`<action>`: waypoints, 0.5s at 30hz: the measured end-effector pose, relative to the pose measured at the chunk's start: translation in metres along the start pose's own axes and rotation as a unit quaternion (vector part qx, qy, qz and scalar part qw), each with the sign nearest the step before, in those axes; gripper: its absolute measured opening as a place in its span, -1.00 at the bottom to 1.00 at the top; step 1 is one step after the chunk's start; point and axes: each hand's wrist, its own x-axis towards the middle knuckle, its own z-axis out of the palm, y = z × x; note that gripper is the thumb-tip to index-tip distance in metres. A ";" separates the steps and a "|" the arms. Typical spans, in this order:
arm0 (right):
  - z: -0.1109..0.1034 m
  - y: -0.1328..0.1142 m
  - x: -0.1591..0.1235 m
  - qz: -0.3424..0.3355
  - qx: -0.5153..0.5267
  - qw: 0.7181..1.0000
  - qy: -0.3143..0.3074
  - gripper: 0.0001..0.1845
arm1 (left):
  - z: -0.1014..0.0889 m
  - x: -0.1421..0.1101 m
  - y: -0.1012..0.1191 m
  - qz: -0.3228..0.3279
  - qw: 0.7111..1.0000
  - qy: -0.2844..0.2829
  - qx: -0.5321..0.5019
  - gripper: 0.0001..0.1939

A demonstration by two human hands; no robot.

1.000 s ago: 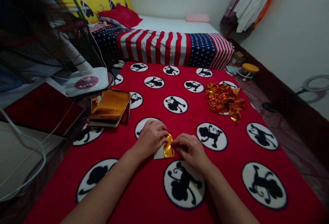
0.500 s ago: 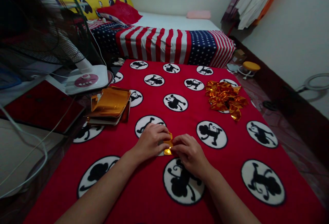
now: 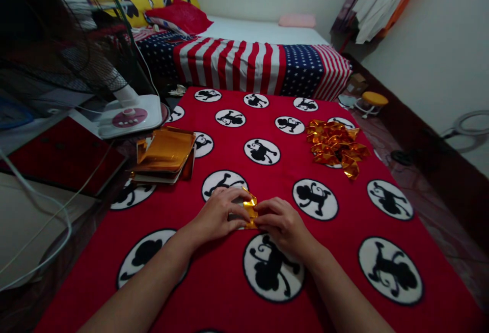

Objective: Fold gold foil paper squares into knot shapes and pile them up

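A sheet of gold foil paper (image 3: 250, 213), partly folded, lies on the red cloth (image 3: 324, 261) in front of me. My left hand (image 3: 222, 212) bends over its left side, with fingertips on the foil. From the right, my right hand (image 3: 281, 222) pinches the paper's right edge between thumb and fingers. Much of the paper is hidden under my left fingers. Farther off to the left rests a stack of gold foil sheets (image 3: 170, 149). At the right is a heap of folded gold foil pieces (image 3: 333, 142).
An electric fan (image 3: 130, 117) stands left of the cloth, near a dark red flat box (image 3: 61, 155) and white cables. A bed with a striped and starred cover (image 3: 244, 65) is beyond the cloth. A yellow stool (image 3: 374, 100) stands on the floor at the right.
The left fingers have slid down along the foil toward its near edge, and the white part at the left is now mostly covered. My right hand stays at the right edge.
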 end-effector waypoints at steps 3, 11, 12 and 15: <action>0.001 0.003 0.000 -0.014 -0.009 1.000 0.004 -0.83 | -0.001 -0.001 0.002 -0.002 1.000 0.004 -0.002 -0.79; 0.008 0.001 0.003 0.024 0.002 1.000 0.019 -0.90 | 0.004 -0.005 0.003 -0.021 1.000 0.018 -0.014 -0.90; 0.007 0.000 0.004 0.033 0.003 0.999 0.015 -0.91 | 0.006 -0.005 0.003 -0.024 0.999 0.024 -0.018 -0.91; 0.006 -0.001 0.005 0.051 0.015 0.999 0.009 -0.93 | 0.010 -0.004 0.003 -0.035 0.998 0.043 -0.024 -0.93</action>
